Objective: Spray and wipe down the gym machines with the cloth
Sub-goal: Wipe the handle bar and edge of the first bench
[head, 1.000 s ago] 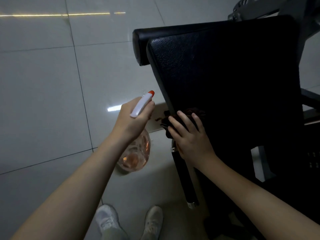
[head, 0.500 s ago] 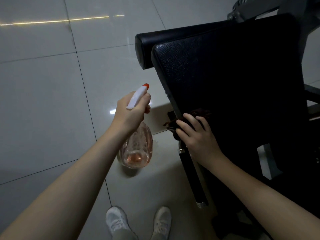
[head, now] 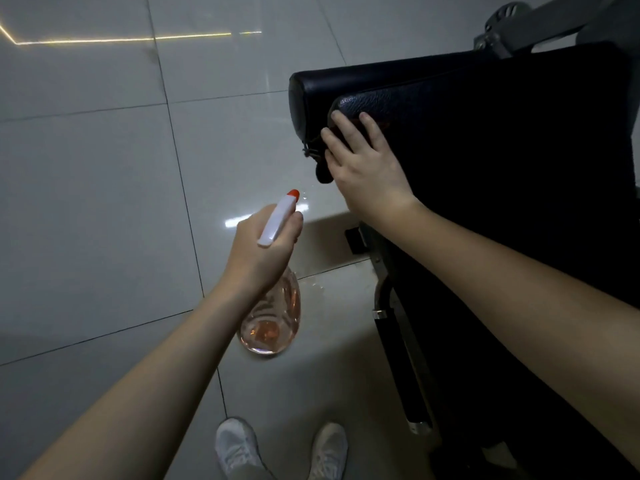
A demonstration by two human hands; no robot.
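Observation:
A black padded bench (head: 502, 140) of a gym machine fills the right side. My right hand (head: 363, 164) presses a dark cloth (head: 323, 168) flat against the pad's upper left corner, fingers straight; most of the cloth is hidden under the palm. My left hand (head: 263, 247) grips the neck of a clear spray bottle (head: 273, 317) with pinkish liquid. Its white head with an orange nozzle tip (head: 293, 193) points up towards the pad.
Glossy grey floor tiles (head: 104, 202) spread to the left. A second rolled black pad (head: 311, 98) sits behind the bench corner. A metal frame bar (head: 401, 348) runs down under the bench. Grey machine arm (head: 526, 22) at top right. My white shoes (head: 280, 448) stand below.
My right hand has slid the cloth up along the pad's left edge to its top corner. The left hand with the bottle has stayed roughly beside the bench.

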